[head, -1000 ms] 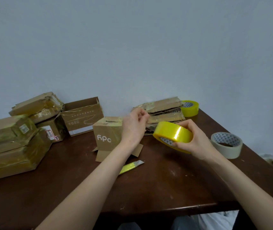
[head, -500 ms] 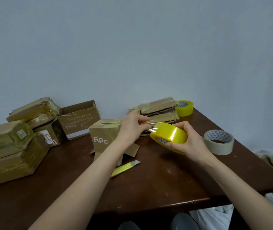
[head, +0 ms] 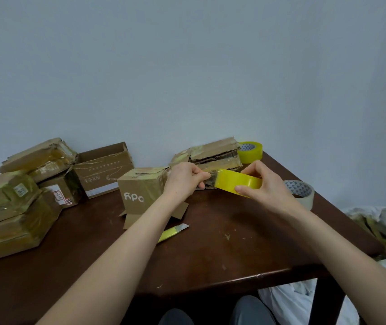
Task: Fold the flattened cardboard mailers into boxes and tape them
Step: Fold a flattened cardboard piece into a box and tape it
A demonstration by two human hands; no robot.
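Gripping yellow tape roll (head: 236, 181) in right hand (head: 266, 194), pinching its loose end with left hand (head: 185, 181), small box (head: 140, 187) at 9 o'clock partly hidden by that arm, flat mailers (head: 215, 154) at 12.

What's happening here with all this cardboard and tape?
A person is taping cardboard boxes at a table. The right hand holds a yellow tape roll, and the left hand pinches its loose end, a short strip stretched between them. A small folded box stands by the left hand; a yellow knife lies in front of it.
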